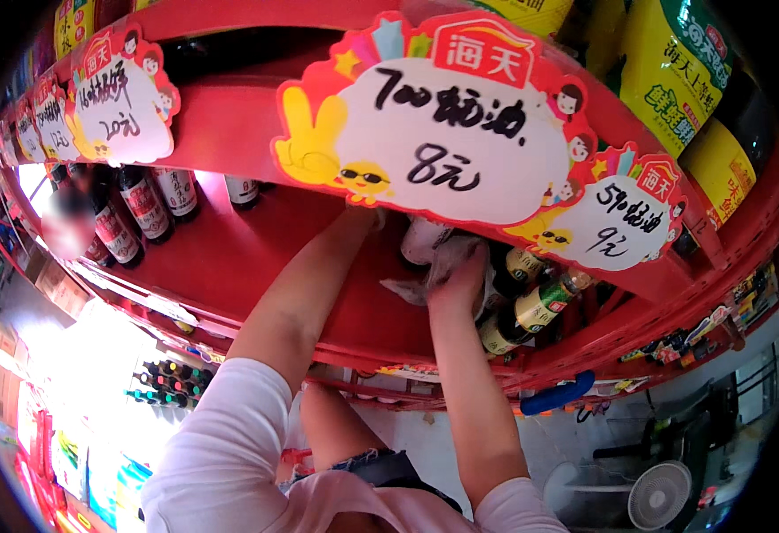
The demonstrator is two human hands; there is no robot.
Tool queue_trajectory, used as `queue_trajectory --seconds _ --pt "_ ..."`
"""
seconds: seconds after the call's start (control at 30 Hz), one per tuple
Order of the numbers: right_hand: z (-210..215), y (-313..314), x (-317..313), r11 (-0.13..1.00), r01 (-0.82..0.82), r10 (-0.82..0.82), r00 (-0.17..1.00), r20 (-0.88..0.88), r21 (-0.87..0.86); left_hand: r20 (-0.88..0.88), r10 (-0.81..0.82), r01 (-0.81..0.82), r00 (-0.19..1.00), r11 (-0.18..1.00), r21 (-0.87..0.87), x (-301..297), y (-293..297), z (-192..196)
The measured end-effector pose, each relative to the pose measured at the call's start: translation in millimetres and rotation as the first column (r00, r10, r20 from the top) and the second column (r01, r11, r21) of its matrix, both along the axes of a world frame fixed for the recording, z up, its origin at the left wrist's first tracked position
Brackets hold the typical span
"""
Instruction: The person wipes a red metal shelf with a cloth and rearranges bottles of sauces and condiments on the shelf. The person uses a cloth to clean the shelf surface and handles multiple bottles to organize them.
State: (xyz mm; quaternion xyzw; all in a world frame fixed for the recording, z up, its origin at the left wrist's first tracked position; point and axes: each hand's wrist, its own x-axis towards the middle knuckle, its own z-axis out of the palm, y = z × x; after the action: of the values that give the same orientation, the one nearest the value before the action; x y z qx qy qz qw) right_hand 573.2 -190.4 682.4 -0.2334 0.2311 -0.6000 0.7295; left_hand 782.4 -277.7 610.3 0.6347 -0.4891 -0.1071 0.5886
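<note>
Nearest, toward one o'clock, a big card (438,147) hangs off the upper shelf (229,111) edge, probably so buyers can read it. Past it, at twelve, my left hand (364,216) is mostly hidden; whether its fingers spread or grip, I cannot tell. At three, my right hand (462,277) pinches a crumpled wrap (410,291), fingers bunched, perhaps to keep it gathered. Just beyond is a pale bottle (426,241), its top covered by the card. Dark bottles (539,306) crowd nearby at four. Farther off, at ten, labelled bottles (147,209) stand together, likely to show their labels; a blur covers some.
</note>
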Motion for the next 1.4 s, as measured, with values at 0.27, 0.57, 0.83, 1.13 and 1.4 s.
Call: queue_trajectory --seconds 0.27,0.57,0.83,1.13,1.4 --pt "-31 -83 30 0.963 -0.235 0.235 0.972 -0.021 -0.133 -0.166 -0.155 0.138 0.974 0.984 -0.114 -29 11 -4" --pt "-48 -122 34 0.945 -0.318 0.293 0.928 -0.231 -0.074 -0.376 -0.506 0.421 0.777 0.860 -0.287 -50 3 -4" --pt "-25 -94 28 0.965 -0.257 0.261 0.925 -0.277 0.053 -0.362 -0.451 0.445 0.816 0.890 -0.105 -74 50 39" --pt "-41 -115 31 0.945 -0.322 0.296 0.918 -0.266 -0.061 -0.001 -0.255 0.255 0.967 0.965 0.063 -50 24 21" --pt "-39 -110 40 0.943 -0.327 0.308 0.926 -0.219 -0.057 0.113 -0.126 0.121 0.986 0.991 0.052 -31 -4 4"
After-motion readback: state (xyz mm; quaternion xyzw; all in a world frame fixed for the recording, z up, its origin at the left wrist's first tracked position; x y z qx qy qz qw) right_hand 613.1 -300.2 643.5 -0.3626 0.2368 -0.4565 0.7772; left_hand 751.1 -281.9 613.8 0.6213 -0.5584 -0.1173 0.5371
